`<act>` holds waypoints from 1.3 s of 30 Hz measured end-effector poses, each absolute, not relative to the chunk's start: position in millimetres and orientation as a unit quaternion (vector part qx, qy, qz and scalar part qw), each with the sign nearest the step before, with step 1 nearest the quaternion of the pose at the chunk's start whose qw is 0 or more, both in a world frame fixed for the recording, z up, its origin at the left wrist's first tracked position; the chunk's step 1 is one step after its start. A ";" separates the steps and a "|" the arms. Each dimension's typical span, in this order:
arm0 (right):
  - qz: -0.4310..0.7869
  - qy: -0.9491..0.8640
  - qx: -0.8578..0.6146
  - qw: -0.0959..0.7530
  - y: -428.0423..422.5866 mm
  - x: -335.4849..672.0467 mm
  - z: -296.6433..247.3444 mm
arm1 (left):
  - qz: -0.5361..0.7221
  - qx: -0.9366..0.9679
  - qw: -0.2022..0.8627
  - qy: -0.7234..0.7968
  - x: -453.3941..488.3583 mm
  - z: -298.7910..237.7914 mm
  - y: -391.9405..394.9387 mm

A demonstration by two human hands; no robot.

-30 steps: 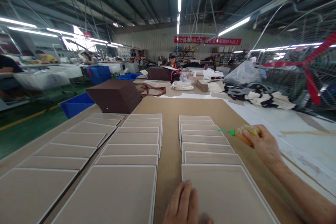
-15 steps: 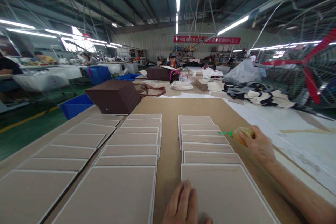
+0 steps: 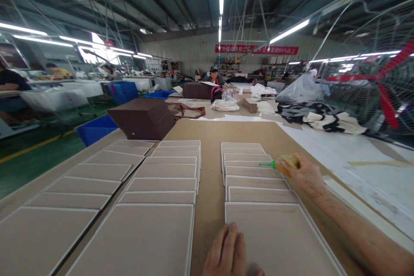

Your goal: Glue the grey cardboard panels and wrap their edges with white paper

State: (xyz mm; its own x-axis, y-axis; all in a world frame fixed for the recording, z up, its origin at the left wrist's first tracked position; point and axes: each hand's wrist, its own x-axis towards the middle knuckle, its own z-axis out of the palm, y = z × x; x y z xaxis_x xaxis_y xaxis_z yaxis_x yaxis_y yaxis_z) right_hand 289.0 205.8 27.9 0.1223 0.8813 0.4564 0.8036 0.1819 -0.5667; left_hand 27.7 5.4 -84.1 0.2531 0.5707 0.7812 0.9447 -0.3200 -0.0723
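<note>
My right hand (image 3: 305, 172) is closed round a squeeze bottle (image 3: 287, 164) of amber liquid, likely glue, with a thin green nozzle (image 3: 267, 164). The bottle lies nearly level, its tip over the upper part of the right row of overlapping beige panels (image 3: 255, 194). Thin wet-looking lines run along the far edges of several of these panels. My left hand (image 3: 226, 252) rests flat, fingers stretched, on the left edge of the nearest panel (image 3: 284, 237) in that row. Its lower part is cut off by the frame.
Two more rows of overlapping panels (image 3: 142, 228) lie to the left. Behind them stands a dark brown stack (image 3: 142, 118) beside a blue bin (image 3: 96, 129). Cloth pieces (image 3: 333, 116) and a large fan (image 3: 381, 77) are at the right. A person (image 3: 216, 78) works at the far end.
My right hand has moved left with the bottle, carrying the nozzle tip further over the right row. My left hand stays on the nearest panel. The view has shifted slightly.
</note>
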 end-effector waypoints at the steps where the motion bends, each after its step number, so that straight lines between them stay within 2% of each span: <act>1: 0.048 -0.659 -0.640 0.392 205.8 291.1 28.5 | -0.328 -0.746 0.287 -0.504 26.6 -84.8 5.8; 10: 0.035 -0.651 -0.649 0.393 201.6 315.2 31.0 | -0.356 -0.726 0.258 -0.529 32.4 -85.6 4.0; 18: 0.071 -0.700 -0.596 0.386 207.1 266.4 29.9 | -0.403 -0.698 0.265 -0.530 37.2 -87.4 7.4; 30: 0.105 -0.767 -0.516 0.366 205.0 194.7 39.1 | -0.394 -0.707 0.285 -0.514 34.0 -92.0 9.8; 39: 0.104 -0.735 -0.555 0.375 211.0 229.6 36.7 | -0.393 -0.704 0.277 -0.523 35.7 -93.6 9.3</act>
State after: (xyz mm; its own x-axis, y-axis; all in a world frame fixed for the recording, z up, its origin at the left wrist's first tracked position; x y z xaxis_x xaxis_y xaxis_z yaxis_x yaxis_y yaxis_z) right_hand 229.6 211.0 36.7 -0.1034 0.8939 0.4362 0.7372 0.3633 -0.5697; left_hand 35.7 9.3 -93.6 0.1441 0.5182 0.8431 0.9540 -0.2992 0.0208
